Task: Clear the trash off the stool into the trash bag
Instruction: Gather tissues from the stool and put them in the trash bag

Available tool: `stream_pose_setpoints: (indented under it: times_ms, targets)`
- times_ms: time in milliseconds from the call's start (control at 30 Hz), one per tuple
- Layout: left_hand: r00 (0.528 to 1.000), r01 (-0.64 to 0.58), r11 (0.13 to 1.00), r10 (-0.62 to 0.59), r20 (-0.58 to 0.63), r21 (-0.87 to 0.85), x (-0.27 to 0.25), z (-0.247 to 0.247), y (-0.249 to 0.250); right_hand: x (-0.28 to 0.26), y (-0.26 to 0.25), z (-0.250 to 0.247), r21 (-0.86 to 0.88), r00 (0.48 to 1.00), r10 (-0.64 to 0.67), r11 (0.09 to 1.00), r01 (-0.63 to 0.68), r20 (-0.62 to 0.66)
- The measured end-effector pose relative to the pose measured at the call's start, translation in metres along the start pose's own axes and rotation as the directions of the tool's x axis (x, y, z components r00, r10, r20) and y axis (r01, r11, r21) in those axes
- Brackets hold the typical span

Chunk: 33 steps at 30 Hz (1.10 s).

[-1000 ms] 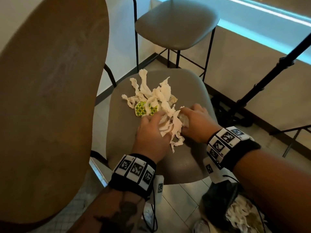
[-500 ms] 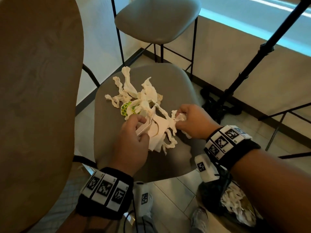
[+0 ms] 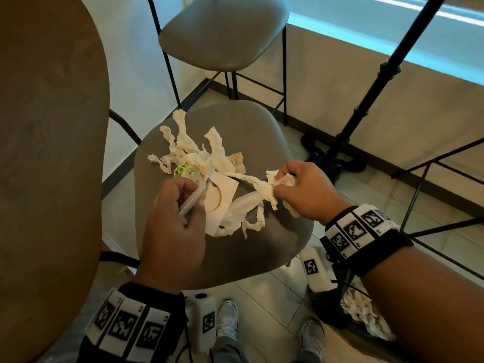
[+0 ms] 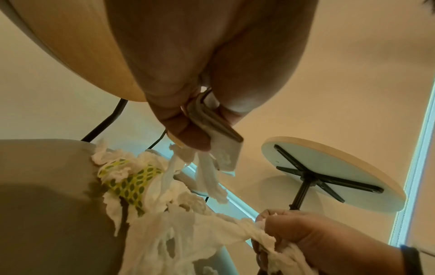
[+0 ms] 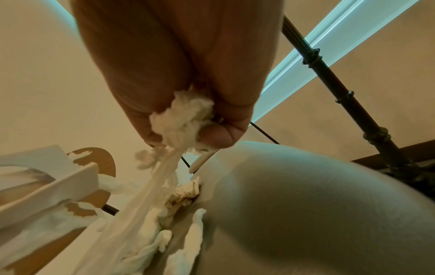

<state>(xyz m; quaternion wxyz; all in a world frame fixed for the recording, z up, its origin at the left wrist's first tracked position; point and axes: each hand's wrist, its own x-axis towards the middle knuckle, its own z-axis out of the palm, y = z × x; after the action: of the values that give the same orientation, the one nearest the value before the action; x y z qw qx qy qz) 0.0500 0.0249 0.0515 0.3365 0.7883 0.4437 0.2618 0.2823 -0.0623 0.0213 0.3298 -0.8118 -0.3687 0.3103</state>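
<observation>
While both hands grip it, tissue strip point(image 3: 251, 179) stretched left-right, over stool point(image 3: 275, 247).

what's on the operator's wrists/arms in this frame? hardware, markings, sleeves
Both hands bare, no sleeves. The left hand and right hand each wear a black wrist band carrying white square tiles with black fiducial patterns. A white camera box, also tagged, hangs under each wrist, with thin black cables. The left forearm shows a dark tattoo.
</observation>
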Motion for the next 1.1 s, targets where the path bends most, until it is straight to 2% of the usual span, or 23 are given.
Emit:
stream_pose_setpoints:
  times_ms: [200, 400, 500, 600, 900, 1100]
  targets:
    - [0.999, -0.031, 0.999, 0.03, -0.039, -0.017, 0.005, -0.007, 0.007, -0.003, -0.01, -0.006, 0.112, 0.995, -0.033, 0.993, 0.044, -0.093]
    - [0.997, 0.072, 0.996, -0.073, 0.009, 0.051, 0.002, 0.001, -0.002, 0.0, -0.002, 0.006, 0.049, 1.0, 0.001, 0.999, -0.001, -0.01]
    - [0.997, 0.072, 0.996, -0.073, 0.015, 0.061, -0.001, 0.002, -0.006, -0.001, 0.004, 0.008, 0.047, 0.999, 0.044, 0.998, -0.044, 0.004]
    - [0.998, 0.058, 0.997, -0.058, -0.002, 0.053, -0.001, -0.001, -0.006, -0.005, 0.004, 0.004, 0.083, 0.998, 0.057, 0.995, -0.054, -0.038]
    - [0.991, -0.087, 0.993, 0.078, -0.104, -0.08, 0.006, -0.029, 0.041, -0.019, -0.029, -0.036, 0.182, 0.986, -0.067, 0.979, 0.095, -0.155]
    - [0.995, -0.077, 0.991, 0.069, -0.069, -0.112, -0.001, -0.028, 0.049, -0.028, -0.034, -0.041, 0.208, 0.984, -0.085, 0.971, 0.117, -0.157]
